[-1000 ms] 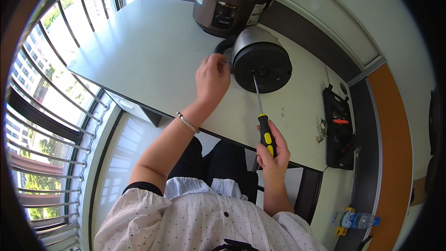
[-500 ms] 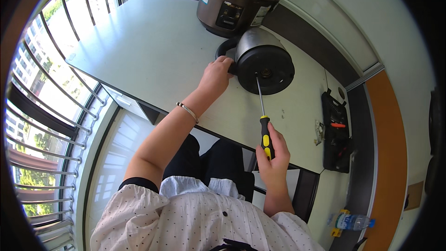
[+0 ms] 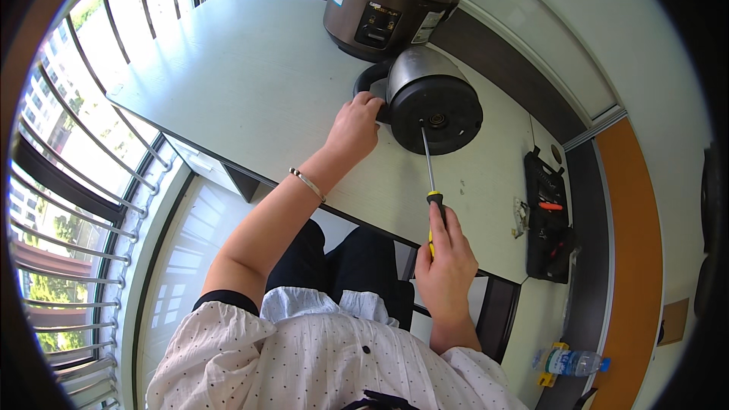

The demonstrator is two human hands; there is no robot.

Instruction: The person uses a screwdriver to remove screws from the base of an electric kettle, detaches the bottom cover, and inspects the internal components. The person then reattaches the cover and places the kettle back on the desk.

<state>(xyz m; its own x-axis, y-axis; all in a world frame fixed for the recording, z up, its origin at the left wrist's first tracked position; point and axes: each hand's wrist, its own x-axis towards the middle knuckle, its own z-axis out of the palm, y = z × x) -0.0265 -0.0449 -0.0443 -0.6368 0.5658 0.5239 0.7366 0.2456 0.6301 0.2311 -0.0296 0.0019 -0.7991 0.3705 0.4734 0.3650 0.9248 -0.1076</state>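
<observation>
An electric kettle (image 3: 429, 74) with a steel body lies on its side on the table, its round black base turned toward me. My left hand (image 3: 355, 126) is closed round the lower end of its black handle. In my right hand (image 3: 446, 262) is a black-and-yellow screwdriver (image 3: 433, 199), held by its handle with the forefinger stretched along it. The long metal shaft reaches away from me, and its tip meets the kettle base just left of the round centre socket. Whether a screw sits under the tip is too small to tell.
Behind the kettle stands a brown rice cooker (image 3: 391, 11). At the right lies an open black tool case (image 3: 548, 216) with an orange-handled tool, small loose parts (image 3: 519, 216) beside it. A plastic bottle (image 3: 577, 363) lies nearer me at the right. Window bars line the left.
My right hand has shifted its grip on the screwdriver, the fingers now lying further over the handle with the forefinger extended. The kettle and my left hand stay nearly in place.
</observation>
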